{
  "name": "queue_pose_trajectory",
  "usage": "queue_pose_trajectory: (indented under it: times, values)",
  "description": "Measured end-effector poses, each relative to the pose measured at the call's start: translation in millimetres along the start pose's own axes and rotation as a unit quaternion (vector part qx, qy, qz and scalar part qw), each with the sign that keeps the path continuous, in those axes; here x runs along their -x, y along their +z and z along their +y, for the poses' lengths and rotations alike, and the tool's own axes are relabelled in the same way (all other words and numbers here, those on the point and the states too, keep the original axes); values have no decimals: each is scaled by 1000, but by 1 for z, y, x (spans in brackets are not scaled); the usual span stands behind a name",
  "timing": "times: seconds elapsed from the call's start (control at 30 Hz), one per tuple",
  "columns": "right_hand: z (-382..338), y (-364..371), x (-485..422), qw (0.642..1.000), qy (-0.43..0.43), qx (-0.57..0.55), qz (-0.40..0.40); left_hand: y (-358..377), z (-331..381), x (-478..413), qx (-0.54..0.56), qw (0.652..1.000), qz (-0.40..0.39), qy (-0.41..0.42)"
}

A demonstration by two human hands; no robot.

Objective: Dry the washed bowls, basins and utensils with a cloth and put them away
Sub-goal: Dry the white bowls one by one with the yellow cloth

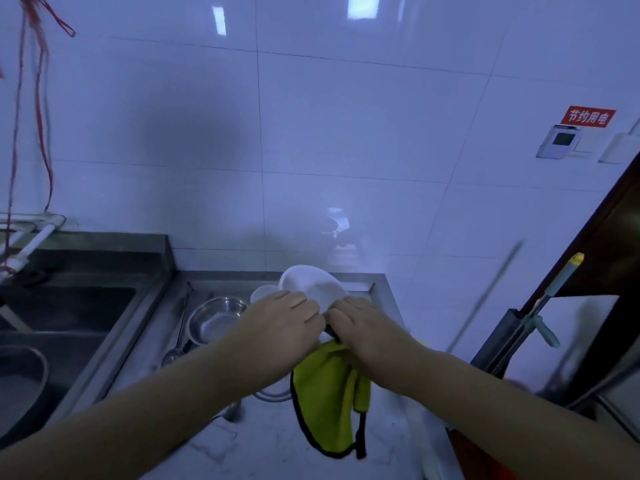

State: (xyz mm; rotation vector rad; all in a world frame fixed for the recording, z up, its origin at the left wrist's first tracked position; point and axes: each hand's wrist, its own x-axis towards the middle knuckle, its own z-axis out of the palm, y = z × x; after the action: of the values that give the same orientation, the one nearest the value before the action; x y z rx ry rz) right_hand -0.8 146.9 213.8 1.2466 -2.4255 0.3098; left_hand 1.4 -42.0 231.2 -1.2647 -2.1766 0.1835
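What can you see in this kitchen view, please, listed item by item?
white bowl: one, white, held above the counter
cloth: one, yellow-green with dark edging, hanging below the hands
steel bowl: one, silver, on the counter left of the hands
ladle: one, silver, left of the steel bowl
sink: one, steel, far left
basin: one, grey metal, lower-left edge
sign: one, red, wall upper right
left hand: grips the white bowl
right hand: holds the cloth against it
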Motion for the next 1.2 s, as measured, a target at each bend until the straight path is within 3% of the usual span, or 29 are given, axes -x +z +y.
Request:
queue_pose_trajectory:
  times: [0.13, 0.33, 0.57, 0.83, 0.93, 1.1, 1.2]
  values:
    - [19, -5, 10, 994, -25, 100, -42, 0, -29, 7, 23, 1000, -7, 13]
    - [24, -17, 16, 986, -37, 147, -70, -3, -46, 10, -14, 998, 5, 60]
    - [-18, 5, 5, 996, 72, 38, 34, 13, 1, 3, 0, 1000, 7, 23]
    - [0, -6, 28, 986, 48, 115, -112, 21, -41, 18, 11, 996, 6, 91]
    - [-2, -3, 34, 983, 36, 139, -118, 23, -33, 18, 47, 992, 4, 121]
    - [-33, 21, 38, 989, 127, 39, -65, 35, 10, 10, 66, 991, -23, 113]
    - [-31, 23, 52, 983, 163, 17, -85, 42, 18, 2, 65, 991, -32, 111]
